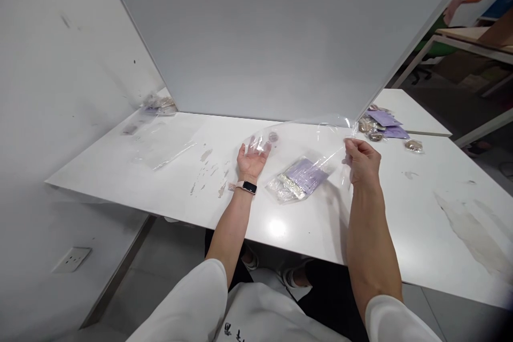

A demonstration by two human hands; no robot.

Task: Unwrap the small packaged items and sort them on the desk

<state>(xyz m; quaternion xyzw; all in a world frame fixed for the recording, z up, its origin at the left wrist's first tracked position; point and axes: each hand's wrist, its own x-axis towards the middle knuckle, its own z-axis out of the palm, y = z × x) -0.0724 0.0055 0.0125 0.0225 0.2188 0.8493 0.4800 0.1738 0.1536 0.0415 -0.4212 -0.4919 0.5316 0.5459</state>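
My right hand (363, 159) pinches the edge of a large clear plastic bag (332, 133), which stretches leftward above the table. My left hand (253, 163) has its palm up and fingers apart. Its fingertips show through the clear film; whether they are inside the bag or behind it I cannot tell. Close to those fingertips sits a small round brownish item (273, 137). Between my hands a purple packet (306, 175) lies with other clear-wrapped pieces, partly under shiny film.
On the white table (276, 214), purple and brown packets (382, 123) are heaped at the right. More wrapped packets (158, 104) lie at the far left, near flat clear plastic bags (160, 144). A large whiteboard (264, 37) stands along the back.
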